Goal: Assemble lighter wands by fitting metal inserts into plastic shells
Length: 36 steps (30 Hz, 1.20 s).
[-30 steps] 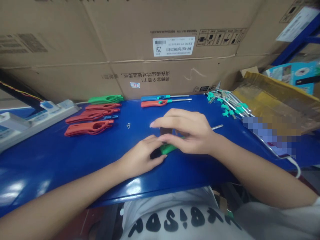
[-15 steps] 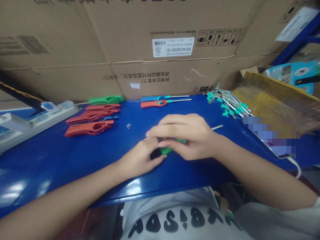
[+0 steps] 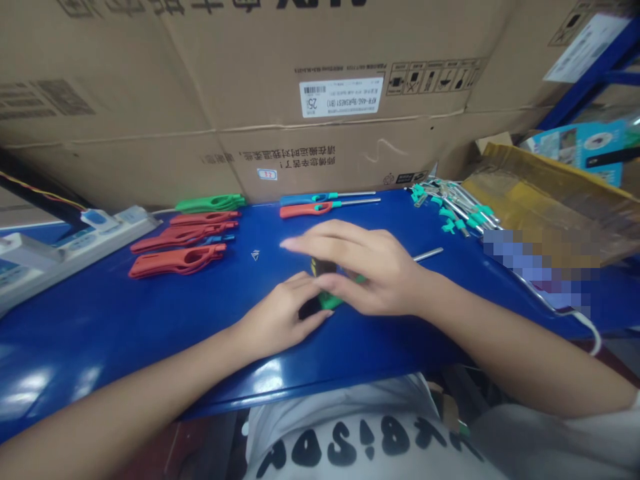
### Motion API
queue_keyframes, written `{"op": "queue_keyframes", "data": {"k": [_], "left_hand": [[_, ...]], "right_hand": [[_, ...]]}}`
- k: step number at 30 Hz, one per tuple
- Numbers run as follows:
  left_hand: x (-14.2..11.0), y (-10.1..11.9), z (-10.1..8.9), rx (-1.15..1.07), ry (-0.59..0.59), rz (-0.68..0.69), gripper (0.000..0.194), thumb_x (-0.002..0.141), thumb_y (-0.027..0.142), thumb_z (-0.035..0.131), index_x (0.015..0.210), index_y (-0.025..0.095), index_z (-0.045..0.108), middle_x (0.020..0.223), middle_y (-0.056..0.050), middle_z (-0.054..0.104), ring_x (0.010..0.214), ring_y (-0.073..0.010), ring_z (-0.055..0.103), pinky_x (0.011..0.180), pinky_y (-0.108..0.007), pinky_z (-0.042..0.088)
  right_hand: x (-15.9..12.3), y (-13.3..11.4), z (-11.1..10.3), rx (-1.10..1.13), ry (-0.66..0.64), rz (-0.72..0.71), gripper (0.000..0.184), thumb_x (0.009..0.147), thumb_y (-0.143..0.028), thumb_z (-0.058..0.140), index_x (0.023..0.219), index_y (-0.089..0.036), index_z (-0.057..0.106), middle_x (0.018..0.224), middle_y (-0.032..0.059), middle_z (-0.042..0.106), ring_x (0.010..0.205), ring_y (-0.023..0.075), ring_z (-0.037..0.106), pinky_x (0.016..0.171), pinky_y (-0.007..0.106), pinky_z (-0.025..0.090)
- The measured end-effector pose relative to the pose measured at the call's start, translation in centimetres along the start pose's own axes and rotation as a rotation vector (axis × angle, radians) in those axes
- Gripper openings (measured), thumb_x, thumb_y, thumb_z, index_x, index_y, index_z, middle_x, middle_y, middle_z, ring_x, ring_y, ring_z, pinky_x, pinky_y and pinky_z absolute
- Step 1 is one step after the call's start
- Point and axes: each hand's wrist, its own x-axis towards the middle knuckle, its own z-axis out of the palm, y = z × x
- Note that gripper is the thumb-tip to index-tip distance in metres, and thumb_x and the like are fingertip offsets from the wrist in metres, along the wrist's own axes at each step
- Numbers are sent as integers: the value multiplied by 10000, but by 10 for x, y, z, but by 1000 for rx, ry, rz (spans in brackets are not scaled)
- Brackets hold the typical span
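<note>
1. Dial centre: the lighter (image 3: 331,301) on the table (image 3: 150,340), left hand (image 3: 280,310) at its 9 o'clock end, right hand (image 3: 370,267) over it.
2. Tool handle (image 3: 325,267): in the right hand, above the lighter.
3. 12 o'clock: pair of lighters (image 3: 306,210), carton panel (image 3: 165,73) behind.
4. 10 o'clock: screws (image 3: 255,255) near, stacked lighter handles (image 3: 155,262) farther out.
5. Between 9 and 10, outermost: power strip (image 3: 90,245).
6. 2 o'clock: tube pile (image 3: 481,217), then the box (image 3: 540,193).
</note>
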Motion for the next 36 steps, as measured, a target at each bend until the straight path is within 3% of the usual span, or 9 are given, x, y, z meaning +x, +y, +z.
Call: {"op": "queue_keyframes", "data": {"k": [2, 5, 11, 17, 21, 24, 27, 30, 36], "left_hand": [[0, 0, -1, -18, -3, 15, 251, 942, 197, 648, 1191, 213, 630, 1146, -56, 713, 1057, -221, 681, 920, -354, 553], [1, 0, 0, -35, -6, 21, 236, 948, 195, 642, 1183, 207, 640, 1138, -60, 712, 1046, -210, 684, 926, -343, 553], [0, -1, 2, -30, -2, -35, 193, 969, 245, 619, 1150, 188, 652, 1077, -66, 724, 1022, -228, 685, 896, -365, 560], [0, -1, 1, -27, -12, 0, 197, 945, 215, 658, 1141, 204, 646, 1083, -52, 718, 1006, -210, 680, 919, -351, 548], [0, -3, 2, 3, 20, 40, 202, 943, 222, 661, 1143, 201, 642, 1069, -54, 717, 983, -216, 676, 912, -359, 547], [-1, -3, 2, 26, 1, 44, 206, 954, 234, 647, 1155, 189, 637, 1056, -60, 721, 947, -218, 677, 873, -361, 548], [-1, -2, 1, 7, -28, -1, 228, 961, 263, 644, 1172, 177, 637, 1081, -74, 720, 997, -228, 668, 895, -367, 545], [0, -1, -1, -12, -32, -10, 250, 958, 252, 648, 1200, 189, 633, 1143, -79, 709, 1066, -231, 653, 954, -373, 530], [-2, 0, -2, 51, -32, 21, 239, 969, 244, 609, 1204, 201, 627, 1016, -65, 708, 928, -215, 669, 864, -357, 555]], "right_hand": [[1, -1, -1, 172, -48, 42, 365, 1057, -186, 382, 1388, -138, 527, 1327, 122, 652, 1226, 168, 612, 1005, 326, 519], [2, -1, -1, 297, -73, 68, 326, 1026, -117, 429, 1321, -146, 562, 1260, 91, 678, 1132, 135, 644, 974, 287, 530], [-1, 2, 4, 50, 42, -42, 195, 975, -307, 642, 1124, -181, 649, 948, 28, 732, 839, 123, 670, 726, 224, 544], [2, 1, -2, 313, -29, 69, 302, 1067, -210, 387, 1259, -132, 607, 1182, 88, 698, 1128, 147, 648, 968, 294, 526], [3, 5, 0, 294, 30, 86, 142, 986, -254, 613, 1062, -143, 658, 984, 38, 706, 840, 106, 634, 708, 200, 517], [2, 9, 2, 150, 112, 20, 161, 937, -305, 695, 944, -151, 648, 860, 15, 670, 775, 112, 593, 730, 232, 507], [1, 9, 1, 187, 53, 35, 198, 1035, -264, 514, 1147, -142, 621, 1071, 72, 694, 975, 144, 637, 897, 286, 517], [1, 7, -1, 362, -64, 141, 321, 1077, -203, 348, 1345, -132, 511, 1193, 94, 669, 1017, 120, 650, 903, 273, 529], [-2, 10, 2, 90, 82, 28, 226, 914, -332, 724, 1054, -178, 636, 1000, 26, 729, 869, 120, 676, 789, 214, 530]]}}
